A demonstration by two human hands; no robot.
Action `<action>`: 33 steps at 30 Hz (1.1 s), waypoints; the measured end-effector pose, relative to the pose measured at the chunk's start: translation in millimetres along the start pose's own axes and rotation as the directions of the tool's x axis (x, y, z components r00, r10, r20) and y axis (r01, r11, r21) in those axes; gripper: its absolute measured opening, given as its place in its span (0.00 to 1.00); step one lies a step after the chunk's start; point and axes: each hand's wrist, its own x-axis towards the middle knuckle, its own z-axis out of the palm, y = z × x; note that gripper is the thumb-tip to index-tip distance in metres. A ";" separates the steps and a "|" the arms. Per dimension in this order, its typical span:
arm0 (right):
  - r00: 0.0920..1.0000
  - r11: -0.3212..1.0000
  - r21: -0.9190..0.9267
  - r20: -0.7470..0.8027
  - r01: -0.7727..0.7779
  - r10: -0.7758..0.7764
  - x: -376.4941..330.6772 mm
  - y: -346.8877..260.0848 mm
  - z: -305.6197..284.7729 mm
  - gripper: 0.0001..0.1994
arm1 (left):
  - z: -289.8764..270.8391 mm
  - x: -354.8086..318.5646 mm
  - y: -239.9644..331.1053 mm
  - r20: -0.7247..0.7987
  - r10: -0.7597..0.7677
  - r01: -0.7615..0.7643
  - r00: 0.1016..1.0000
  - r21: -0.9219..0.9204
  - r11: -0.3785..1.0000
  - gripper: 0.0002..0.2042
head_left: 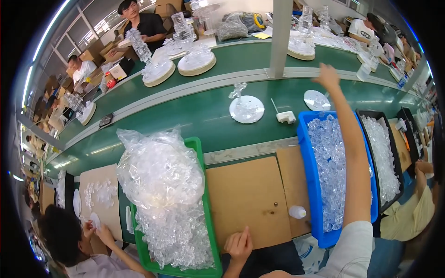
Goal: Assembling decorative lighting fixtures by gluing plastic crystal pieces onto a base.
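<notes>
Cardboard sheet (245,194) is on the bench (204,113), right of the green bin (211,227) on my feed. My left hand (238,243) is by its near edge, loosely curled, can't tell if anything's inside. Right hand (328,78) is stretched past the blue bin (329,239), half-curled, same uncertainty.

In front of me stretches a green workbench (185,120), split lengthwise by a grey metal rail (306,72) from which a pale metal post (279,41) rises. Beyond the bench's far left corner I see framed windowpanes (67,47), cardboard boxes (93,54) and, along the left, a glowing strip light (27,88).
</notes>
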 end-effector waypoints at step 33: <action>0.580 0.414 0.581 -0.126 0.701 -0.805 -328.6 -110.6 -200.3 0.25 | -168.3 70.8 -54.0 0.008 -0.380 0.365 0.925 0.258 0.894 0.09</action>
